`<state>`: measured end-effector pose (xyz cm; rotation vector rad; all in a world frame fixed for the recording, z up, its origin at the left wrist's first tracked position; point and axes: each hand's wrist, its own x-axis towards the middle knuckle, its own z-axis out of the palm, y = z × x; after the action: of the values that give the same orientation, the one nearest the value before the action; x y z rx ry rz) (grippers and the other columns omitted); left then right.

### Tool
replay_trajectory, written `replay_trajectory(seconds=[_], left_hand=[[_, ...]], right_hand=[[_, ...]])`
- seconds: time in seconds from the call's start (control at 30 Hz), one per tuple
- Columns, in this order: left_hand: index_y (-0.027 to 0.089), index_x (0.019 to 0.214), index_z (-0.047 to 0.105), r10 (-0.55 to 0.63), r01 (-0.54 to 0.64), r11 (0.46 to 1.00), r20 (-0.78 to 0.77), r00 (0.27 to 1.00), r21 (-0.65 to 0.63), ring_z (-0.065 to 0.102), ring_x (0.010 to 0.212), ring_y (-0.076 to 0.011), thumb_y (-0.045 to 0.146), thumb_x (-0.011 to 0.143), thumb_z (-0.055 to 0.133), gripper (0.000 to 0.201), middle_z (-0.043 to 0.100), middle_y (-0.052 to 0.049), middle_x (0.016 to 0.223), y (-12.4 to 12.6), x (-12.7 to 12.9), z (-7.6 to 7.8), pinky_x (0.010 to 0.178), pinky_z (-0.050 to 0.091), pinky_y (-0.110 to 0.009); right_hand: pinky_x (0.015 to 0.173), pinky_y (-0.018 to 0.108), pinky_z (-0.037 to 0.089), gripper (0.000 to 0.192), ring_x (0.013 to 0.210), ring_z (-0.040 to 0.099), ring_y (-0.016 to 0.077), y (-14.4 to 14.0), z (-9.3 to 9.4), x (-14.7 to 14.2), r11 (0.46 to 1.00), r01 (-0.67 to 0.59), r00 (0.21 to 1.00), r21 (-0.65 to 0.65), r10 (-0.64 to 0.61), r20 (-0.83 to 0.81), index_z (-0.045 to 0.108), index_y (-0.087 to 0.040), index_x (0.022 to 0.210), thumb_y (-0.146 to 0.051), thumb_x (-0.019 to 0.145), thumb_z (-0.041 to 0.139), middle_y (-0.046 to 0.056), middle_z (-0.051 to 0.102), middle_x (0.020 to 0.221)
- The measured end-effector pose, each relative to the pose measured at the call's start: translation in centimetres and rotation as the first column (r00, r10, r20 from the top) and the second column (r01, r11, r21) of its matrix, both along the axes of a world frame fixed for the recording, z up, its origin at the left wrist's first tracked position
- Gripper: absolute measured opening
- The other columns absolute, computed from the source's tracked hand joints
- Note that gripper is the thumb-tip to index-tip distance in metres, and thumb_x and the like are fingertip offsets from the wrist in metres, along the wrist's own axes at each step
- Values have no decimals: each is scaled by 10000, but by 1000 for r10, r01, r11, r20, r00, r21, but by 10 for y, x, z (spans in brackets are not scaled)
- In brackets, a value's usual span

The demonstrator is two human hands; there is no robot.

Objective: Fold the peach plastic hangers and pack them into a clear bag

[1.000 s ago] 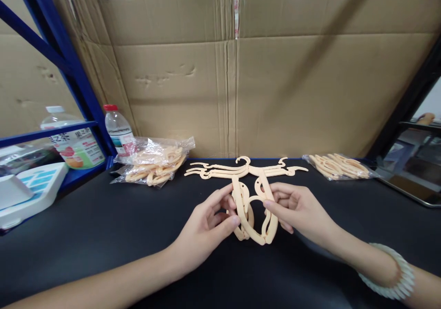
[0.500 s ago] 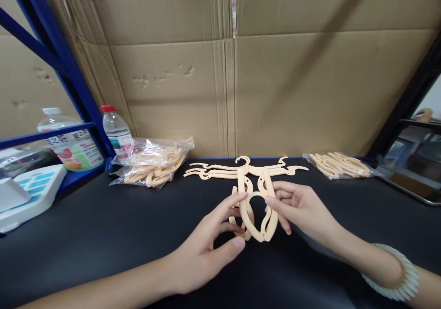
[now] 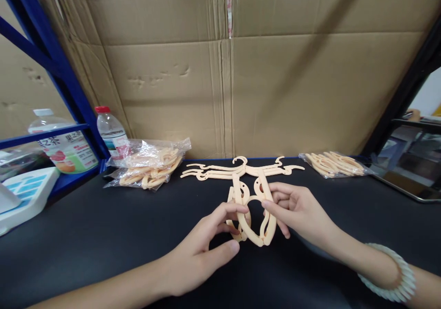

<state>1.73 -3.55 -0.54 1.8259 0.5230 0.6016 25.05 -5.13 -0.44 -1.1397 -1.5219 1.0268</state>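
A folded cream-coloured folding hanger (image 3: 269,228) is held upright by my right hand (image 3: 292,206), thumb in front and fingers behind. My left hand (image 3: 206,244) has its index finger across that hanger's left arm and its other fingers curled beside it; the thumb stands apart. Behind those fingers another cream curved piece (image 3: 230,199) shows, partly hidden, and I cannot tell whether it is separate or part of the held hanger. Just beyond lie several unfolded hangers (image 3: 220,171), spread sideways and overlapping, with a hook (image 3: 240,159) at their middle.
Plastic bags of folded hangers (image 3: 151,165) are piled at the back left; another bag (image 3: 333,163) lies at the back right. A red-capped bottle (image 3: 112,132), a large labelled bottle (image 3: 65,146) and a white-and-blue object (image 3: 25,192) stand left. Cardboard (image 3: 179,93) walls the back of the black table (image 3: 138,226).
My left fingers have curled closer around the hanger's left arm, and the index finger has slid lower on it. My right hand keeps its hold. The whole view has shifted slightly.
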Motion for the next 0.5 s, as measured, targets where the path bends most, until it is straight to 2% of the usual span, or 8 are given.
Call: replay_trajectory(seconds=[0.13, 0.27, 0.5], left_hand=[[307, 1297, 455, -24, 25, 999, -17, 1000, 33, 536, 1107, -216, 234, 906, 520, 403, 488, -66, 1296, 0, 1, 1, 1004, 417, -404], [295, 1258, 487, -13, 12, 1000, 31, 999, 11, 562, 1066, -207, 229, 899, 534, 368, 499, -68, 1274, 0, 3, 3, 949, 455, -378], [255, 1269, 473, -2, 3, 1000, 81, 997, -9, 584, 1014, -191, 240, 906, 536, 368, 555, -68, 1208, 2, 3, 6, 933, 452, -379]], right_hand=[[380, 186, 417, 316, 381, 500, 65, -3, 0, -2, 997, -81, 996, -10, 81, 22, 619, -162, 1025, -404, 824, 650, -23, 588, 636], [447, 191, 438, 291, 430, 527, 60, -4, 0, -4, 982, -188, 982, 28, 188, 18, 602, -171, 1093, -377, 888, 581, 5, 636, 728], [482, 197, 456, 303, 480, 536, 63, -3, -3, -3, 973, -220, 975, 69, 221, -9, 562, -181, 1175, -349, 923, 540, 6, 624, 774]])
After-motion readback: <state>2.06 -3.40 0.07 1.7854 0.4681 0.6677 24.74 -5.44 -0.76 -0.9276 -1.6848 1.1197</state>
